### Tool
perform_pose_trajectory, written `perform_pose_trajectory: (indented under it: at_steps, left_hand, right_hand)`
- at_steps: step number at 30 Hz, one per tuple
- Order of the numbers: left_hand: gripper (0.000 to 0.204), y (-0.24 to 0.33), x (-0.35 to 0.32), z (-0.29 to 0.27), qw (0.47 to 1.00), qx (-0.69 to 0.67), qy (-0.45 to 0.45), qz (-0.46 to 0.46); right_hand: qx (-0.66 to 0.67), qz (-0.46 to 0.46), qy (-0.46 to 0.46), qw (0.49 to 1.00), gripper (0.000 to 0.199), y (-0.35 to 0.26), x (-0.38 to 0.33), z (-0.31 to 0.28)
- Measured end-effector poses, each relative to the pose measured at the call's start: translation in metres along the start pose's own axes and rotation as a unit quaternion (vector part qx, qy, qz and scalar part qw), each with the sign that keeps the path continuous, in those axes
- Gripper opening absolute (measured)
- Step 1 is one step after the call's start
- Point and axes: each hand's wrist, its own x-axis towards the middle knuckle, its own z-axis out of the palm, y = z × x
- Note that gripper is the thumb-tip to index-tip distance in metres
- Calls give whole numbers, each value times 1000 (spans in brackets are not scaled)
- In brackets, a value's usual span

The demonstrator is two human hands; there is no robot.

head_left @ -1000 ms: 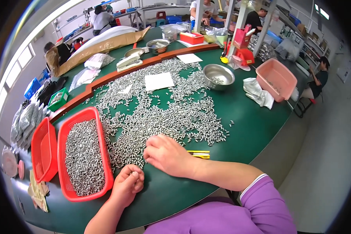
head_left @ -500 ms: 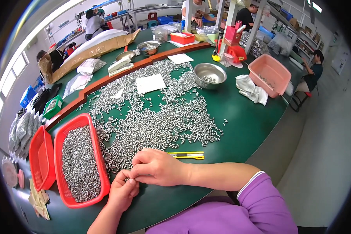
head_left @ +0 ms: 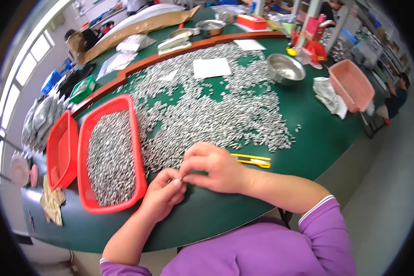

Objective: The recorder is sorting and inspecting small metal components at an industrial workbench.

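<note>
Two bare hands meeting at a tiny piece, lower centre of the frame.
The left hand (head_left: 164, 193) and the right hand (head_left: 217, 169) have thumb and fingertips drawn together, clamped on the tiny piece (head_left: 181, 179), its form too blurred to tell. Silvery metal pieces (head_left: 207, 120) spread loose across the centre of the green table (head_left: 303, 152); more fill a red basket (head_left: 139, 165) at left. A yellow cutter (head_left: 257, 161) lies just beyond the right forearm.
</note>
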Motion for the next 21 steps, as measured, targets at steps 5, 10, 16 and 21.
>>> perform_pose_trajectory:
  at_steps: [5, 10, 16, 21]
  left_hand:
    - [12, 3, 1, 3, 1000, -7, -2, -8]
    - [14, 2, -1, 2, 1000, 1, 1, -13]
    - [12, 2, -1, 4, 999, 30, 7, -24]
    - [13, 0, 0, 2, 999, 31, -4, 6]
  right_hand:
    - [3, 26, -9, 1000, 15, -2, 3, -1]
    - [-11, 10, -15, 1000, 17, -2, 3, 1]
    - [-36, -17, 3, 999, 17, -4, 3, 2]
    - [-34, -4, 21, 999, 13, -2, 4, 1]
